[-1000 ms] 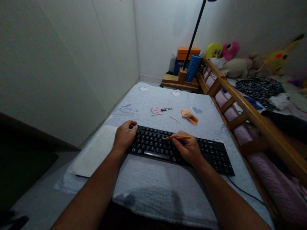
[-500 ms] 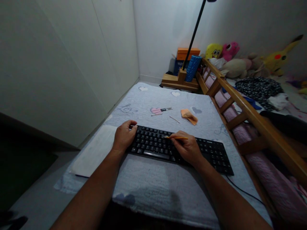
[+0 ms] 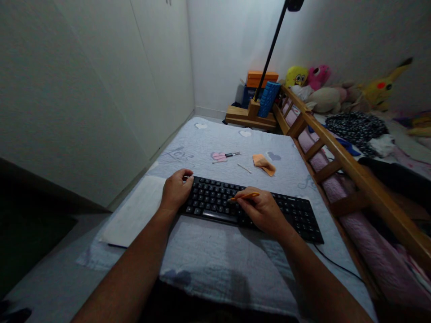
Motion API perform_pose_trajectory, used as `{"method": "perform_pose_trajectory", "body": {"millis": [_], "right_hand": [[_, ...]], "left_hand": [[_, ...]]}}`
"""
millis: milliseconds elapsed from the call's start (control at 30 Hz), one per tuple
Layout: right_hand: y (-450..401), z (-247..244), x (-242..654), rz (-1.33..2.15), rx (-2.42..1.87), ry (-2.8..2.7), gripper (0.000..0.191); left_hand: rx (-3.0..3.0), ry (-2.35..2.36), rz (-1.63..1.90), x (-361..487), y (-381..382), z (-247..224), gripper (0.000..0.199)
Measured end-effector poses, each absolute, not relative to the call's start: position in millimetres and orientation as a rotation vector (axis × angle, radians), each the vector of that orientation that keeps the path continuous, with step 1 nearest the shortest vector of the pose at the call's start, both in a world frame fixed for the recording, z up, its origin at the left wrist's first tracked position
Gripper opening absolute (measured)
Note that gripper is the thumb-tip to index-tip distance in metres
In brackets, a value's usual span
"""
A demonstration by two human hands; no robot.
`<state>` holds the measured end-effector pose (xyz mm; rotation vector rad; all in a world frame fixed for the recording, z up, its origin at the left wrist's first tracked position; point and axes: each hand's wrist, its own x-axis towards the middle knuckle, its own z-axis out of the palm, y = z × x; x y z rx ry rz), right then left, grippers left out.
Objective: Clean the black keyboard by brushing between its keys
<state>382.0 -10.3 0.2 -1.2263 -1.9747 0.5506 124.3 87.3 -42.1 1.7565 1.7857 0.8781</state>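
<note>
A black keyboard [image 3: 215,197] lies across the patterned cloth [image 3: 202,260]. Its left end is in the grip of my left hand [image 3: 176,189], fingers curled at the far corner; a thin pale tip shows between thumb and fingers there. Pinched in my right hand [image 3: 261,207] is a slim orange brush [image 3: 249,195], its pale tip down at the keys right of the middle of the letter block. Beyond the keyboard are a black-handled tool [image 3: 229,155], cotton swabs [image 3: 244,168] and a folded orange cloth [image 3: 264,164].
A white flat item [image 3: 136,213] lies left of the keyboard. The keyboard's cable [image 3: 338,265] trails to the right. A wooden bed rail [image 3: 346,166] runs along the right side, a pale cabinet [image 3: 134,80] on the left. A lamp stand [image 3: 252,112] is at the back.
The brush tip has shifted slightly toward me and to the left over the keys, with my right hand. My left hand keeps its hold on the keyboard. The camera view has turned slightly.
</note>
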Motion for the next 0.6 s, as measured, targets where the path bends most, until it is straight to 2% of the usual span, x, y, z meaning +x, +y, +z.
{"method": "perform_pose_trajectory", "body": {"millis": [300, 600], "right_hand": [[-10.0, -12.8, 365.1, 0.396, -1.333, -1.995, 0.023], [-22.7, 3.5, 370.4, 0.613, -1.231, -2.031, 0.020]], "left_hand": [[1.754, 1.791, 0.881, 124.9, 87.5, -41.4, 0.035], [1.740, 1.790, 0.887, 124.6, 87.8, -42.6, 0.035]]}}
